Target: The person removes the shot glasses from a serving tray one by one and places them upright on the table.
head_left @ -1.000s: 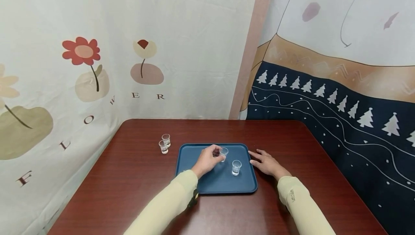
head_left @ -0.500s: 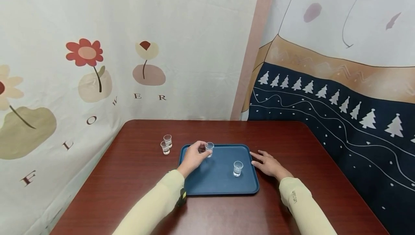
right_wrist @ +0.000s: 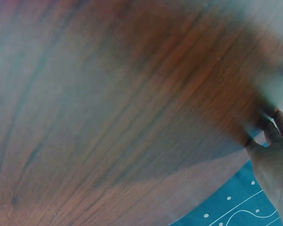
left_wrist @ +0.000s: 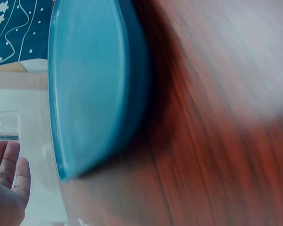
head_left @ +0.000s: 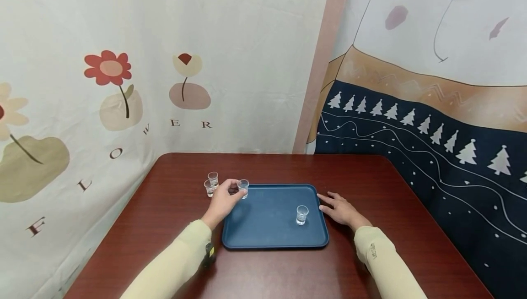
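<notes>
My left hand [head_left: 224, 202] pinches a small clear shot glass [head_left: 244, 189] between thumb and fingers, over the far left corner of the blue tray [head_left: 267, 239]. The held glass [left_wrist: 7, 126] also shows at the left edge of the left wrist view, beside the fingers. A second shot glass [head_left: 302, 215] stands upright on the tray's right side. My right hand [head_left: 341, 209] rests on the table just right of the tray, fingertips at its rim. In the right wrist view only part of that hand [right_wrist: 273, 160] shows.
Two more shot glasses, a nearer one [head_left: 208, 188] and a farther one [head_left: 213, 179], stand close together on the brown table [head_left: 181, 166] left of the tray. Printed cloths hang behind the table and along its sides.
My left hand has carried the shot glass leftward, from the tray's middle to its far left corner. The right hand stays beside the tray.
</notes>
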Motion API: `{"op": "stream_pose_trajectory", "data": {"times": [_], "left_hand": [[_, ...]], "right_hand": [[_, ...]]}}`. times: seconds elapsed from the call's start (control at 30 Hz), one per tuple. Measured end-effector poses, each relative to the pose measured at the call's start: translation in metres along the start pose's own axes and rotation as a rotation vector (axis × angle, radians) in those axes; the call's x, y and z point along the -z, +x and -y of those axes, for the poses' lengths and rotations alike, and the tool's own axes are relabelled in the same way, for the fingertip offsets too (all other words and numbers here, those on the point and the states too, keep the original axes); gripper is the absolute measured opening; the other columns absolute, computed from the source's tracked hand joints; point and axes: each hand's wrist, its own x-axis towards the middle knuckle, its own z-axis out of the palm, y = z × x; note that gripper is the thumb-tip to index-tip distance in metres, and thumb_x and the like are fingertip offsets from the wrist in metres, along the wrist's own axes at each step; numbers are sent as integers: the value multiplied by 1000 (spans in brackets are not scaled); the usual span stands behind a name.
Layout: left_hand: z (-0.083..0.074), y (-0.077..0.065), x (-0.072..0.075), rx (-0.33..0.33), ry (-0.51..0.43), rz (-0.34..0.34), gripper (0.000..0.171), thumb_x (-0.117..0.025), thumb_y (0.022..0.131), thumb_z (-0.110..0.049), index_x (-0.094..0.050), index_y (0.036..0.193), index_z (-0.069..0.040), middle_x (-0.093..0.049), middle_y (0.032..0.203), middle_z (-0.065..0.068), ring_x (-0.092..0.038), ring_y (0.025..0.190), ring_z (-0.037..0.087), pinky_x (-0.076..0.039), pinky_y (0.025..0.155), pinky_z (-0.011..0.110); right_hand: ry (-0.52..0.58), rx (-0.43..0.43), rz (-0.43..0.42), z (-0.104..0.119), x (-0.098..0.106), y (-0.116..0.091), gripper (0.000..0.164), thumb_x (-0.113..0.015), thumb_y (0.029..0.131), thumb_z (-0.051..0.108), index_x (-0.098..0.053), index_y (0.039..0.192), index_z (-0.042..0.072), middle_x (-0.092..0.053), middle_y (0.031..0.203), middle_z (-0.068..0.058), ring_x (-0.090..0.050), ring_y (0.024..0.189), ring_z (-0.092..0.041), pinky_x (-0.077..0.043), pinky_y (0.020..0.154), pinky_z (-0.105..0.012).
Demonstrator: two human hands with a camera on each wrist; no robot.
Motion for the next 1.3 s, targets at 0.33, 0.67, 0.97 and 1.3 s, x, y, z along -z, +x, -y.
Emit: {"op": "stream_pose_trajectory", "data": {"times": [0.33,0.67,0.97,1.3], "left_hand": [[19,-7,32,59,27,-46,30,-77,87,-18,-65,110,-2,-69,101,11,-66,96,25,-53,83,34],[37,-14,49,106,71,-107,35,-78,86,-18,-65,114,-1,-70,101,13,-66,95,27,-50,76,28],[51,-18,60,145,94,-135,35,-76,89,-19,-64,116,0,-69,105,17,-66,98,30,-49,75,28],[61,-17,66,166,134,-173,35,-75,89,-20,-63,113,2,-69,105,20,-67,99,33,-51,77,31]], "right_hand": [[2,0,0,-1,-1,0,53,-54,102,38,-45,151,18,-30,154,-27,-27,139,-54,-26,106,-69],[-6,3,1,-1,0,0,53,-53,103,37,-44,151,17,-29,155,-28,-27,139,-54,-26,106,-69],[0,3,1,0,0,-1,53,-53,103,37,-44,151,17,-29,155,-28,-26,139,-54,-25,106,-69],[9,7,4,1,1,-1,54,-52,103,39,-44,151,17,-28,155,-28,-25,139,-54,-25,106,-69]]}}
